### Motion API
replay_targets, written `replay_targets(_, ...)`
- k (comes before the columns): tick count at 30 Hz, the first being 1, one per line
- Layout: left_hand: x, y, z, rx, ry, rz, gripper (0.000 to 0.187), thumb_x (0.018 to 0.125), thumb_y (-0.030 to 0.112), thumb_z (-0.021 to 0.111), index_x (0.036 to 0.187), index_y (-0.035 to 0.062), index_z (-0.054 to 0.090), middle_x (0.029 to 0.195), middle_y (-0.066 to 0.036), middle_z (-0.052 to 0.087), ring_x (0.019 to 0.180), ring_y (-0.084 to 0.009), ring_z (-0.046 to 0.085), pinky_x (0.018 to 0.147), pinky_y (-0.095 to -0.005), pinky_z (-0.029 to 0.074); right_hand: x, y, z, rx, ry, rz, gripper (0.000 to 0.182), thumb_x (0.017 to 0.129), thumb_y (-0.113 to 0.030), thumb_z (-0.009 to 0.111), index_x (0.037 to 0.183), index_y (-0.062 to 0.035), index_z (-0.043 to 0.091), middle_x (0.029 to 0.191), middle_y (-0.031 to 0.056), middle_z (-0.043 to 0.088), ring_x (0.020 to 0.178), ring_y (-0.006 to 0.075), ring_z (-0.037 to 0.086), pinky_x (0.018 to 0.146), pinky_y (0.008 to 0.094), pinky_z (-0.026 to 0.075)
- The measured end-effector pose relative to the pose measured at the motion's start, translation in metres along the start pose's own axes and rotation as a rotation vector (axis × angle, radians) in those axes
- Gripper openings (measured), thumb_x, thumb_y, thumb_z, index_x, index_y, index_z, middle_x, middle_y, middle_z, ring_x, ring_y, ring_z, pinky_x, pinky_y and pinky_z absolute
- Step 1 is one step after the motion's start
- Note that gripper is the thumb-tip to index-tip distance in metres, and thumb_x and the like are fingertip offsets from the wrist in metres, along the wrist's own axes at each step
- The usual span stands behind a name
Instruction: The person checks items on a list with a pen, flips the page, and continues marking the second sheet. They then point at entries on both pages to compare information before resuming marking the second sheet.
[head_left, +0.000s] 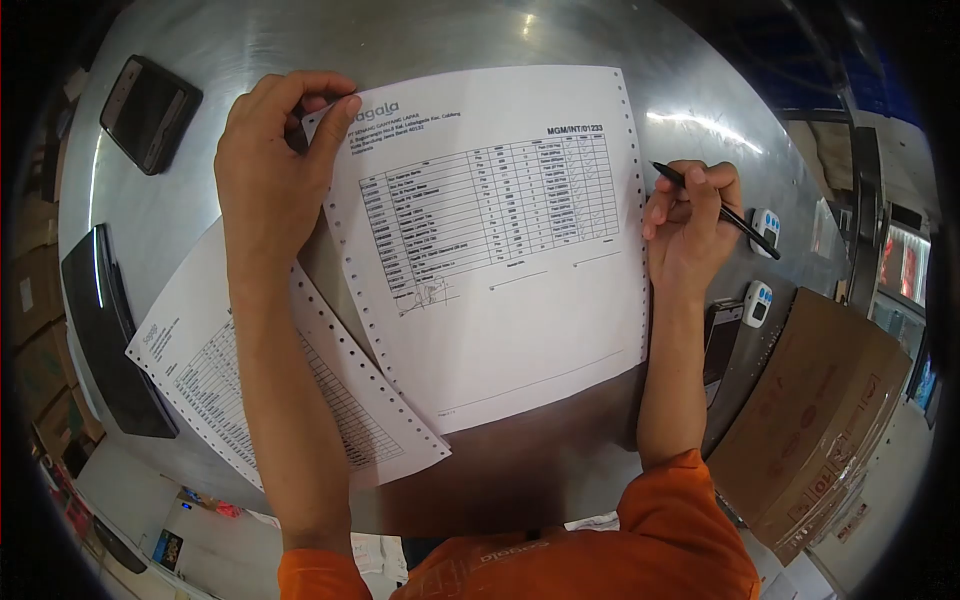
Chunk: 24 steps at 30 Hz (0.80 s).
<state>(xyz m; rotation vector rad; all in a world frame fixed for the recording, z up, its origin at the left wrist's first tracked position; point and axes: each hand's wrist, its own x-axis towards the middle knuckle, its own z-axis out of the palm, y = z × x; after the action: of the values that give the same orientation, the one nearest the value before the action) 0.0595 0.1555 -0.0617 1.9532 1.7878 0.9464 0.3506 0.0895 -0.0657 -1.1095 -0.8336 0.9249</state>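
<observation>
A stockroom or warehouse packing area: continuous-feed delivery lists [490, 240] lie on a steel bench [190, 190], a taped cardboard carton [820, 420] stands at four o'clock, and more boxes [35, 330] are stacked at nine o'clock.

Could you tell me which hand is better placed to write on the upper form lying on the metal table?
The right hand, probably: it already grips the pen beside the upper form's right edge. The left hand is pinching that form's top-left corner and holds no pen.
</observation>
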Motion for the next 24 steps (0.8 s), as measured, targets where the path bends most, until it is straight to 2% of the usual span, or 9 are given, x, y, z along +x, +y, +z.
replay_targets(5,0.001,-0.002,0.001,-0.029,0.008,0.027,0.011,0.079,0.013,0.072,0.089,0.011,0.069,0.081,-0.001,0.062,0.075,-0.015,0.055,0.066,-0.0275,0.047,-0.001,-0.002,0.0,-0.012,-0.02,-0.004,0.017,0.092,-0.008,0.056,0.081,-0.0062,0.043,0.074,0.0135,0.06,0.045,0.0134,0.05,0.037,0.0239,0.038)
replay_targets(7,0.002,-0.009,0.004,-0.089,0.028,0.076,0.009,0.078,0.008,0.07,0.087,0.0079,0.066,0.084,-0.005,0.064,0.077,-0.0209,0.058,0.068,-0.0307,0.047,-0.005,-0.003,0.002,-0.063,0.076,0.025,0.019,0.091,-0.01,0.059,0.079,-0.0092,0.044,0.072,0.0084,0.059,0.046,0.0107,0.049,0.037,0.0222,0.039)
replay_targets(8,0.002,-0.017,0.009,-0.105,0.048,0.126,0.009,0.083,0.011,0.067,0.091,0.0071,0.068,0.087,-0.006,0.066,0.076,-0.0173,0.06,0.07,-0.0289,0.048,-0.005,-0.002,0.001,-0.144,0.154,0.039,0.02,0.091,-0.011,0.059,0.078,-0.0106,0.044,0.07,0.0056,0.057,0.047,0.0094,0.05,0.037,0.0212,0.038)
replay_targets(9,0.0,-0.021,0.015,-0.195,0.071,0.076,0.008,0.083,0.011,0.066,0.09,0.0063,0.067,0.086,-0.007,0.066,0.079,-0.0199,0.06,0.073,-0.0311,0.049,-0.002,0.003,-0.003,-0.19,0.214,0.066,0.02,0.09,-0.012,0.06,0.077,-0.0119,0.045,0.068,0.0028,0.055,0.049,0.0081,0.05,0.037,0.0202,0.038)
replay_targets(11,0.003,-0.02,0.008,-0.147,0.069,0.144,0.007,0.08,0.009,0.067,0.086,0.0061,0.066,0.085,-0.008,0.064,0.084,-0.0258,0.059,0.078,-0.0357,0.046,-0.001,0.01,-0.018,-0.148,0.104,0.058,0.019,0.091,-0.017,0.06,0.077,-0.0125,0.047,0.066,-0.0004,0.05,0.049,0.0059,0.048,0.036,0.0186,0.037)
replay_targets(12,0.004,-0.02,0.006,-0.15,0.06,0.173,0.007,0.078,0.008,0.068,0.084,0.006,0.066,0.084,-0.008,0.063,0.084,-0.0273,0.057,0.077,-0.0368,0.045,0.0,0.016,-0.018,-0.155,0.187,-0.001,0.018,0.092,-0.019,0.059,0.08,-0.012,0.047,0.068,0.0002,0.051,0.048,0.0055,0.046,0.036,0.0175,0.035)
replay_targets(16,0.003,-0.012,-0.007,-0.22,0.091,0.12,0.007,0.076,0.006,0.07,0.082,0.007,0.066,0.08,-0.007,0.061,0.08,-0.0258,0.055,0.072,-0.0356,0.044,0.001,0.017,-0.025,-0.129,0.076,0.044,0.019,0.092,-0.018,0.058,0.083,-0.0096,0.044,0.074,0.0025,0.053,0.049,0.0046,0.045,0.037,0.0165,0.034)
replay_targets(18,0.002,-0.011,-0.007,-0.234,0.075,0.111,0.008,0.076,0.006,0.07,0.082,0.0078,0.066,0.078,-0.005,0.06,0.079,-0.0236,0.054,0.07,-0.0343,0.044,0.001,0.018,-0.024,-0.112,0.094,0.006,0.019,0.093,-0.017,0.056,0.083,-0.0086,0.043,0.078,0.003,0.053,0.048,0.0043,0.043,0.036,0.0167,0.034)
replay_targets(24,0.001,-0.012,-0.006,-0.241,0.091,0.119,0.008,0.076,0.007,0.071,0.082,0.0083,0.065,0.077,-0.004,0.058,0.076,-0.0222,0.052,0.069,-0.0334,0.043,0.002,0.019,-0.024,-0.119,0.14,0.02,0.017,0.095,-0.014,0.053,0.083,-0.0084,0.042,0.08,0.0034,0.051,0.047,0.0049,0.042,0.036,0.0167,0.035)
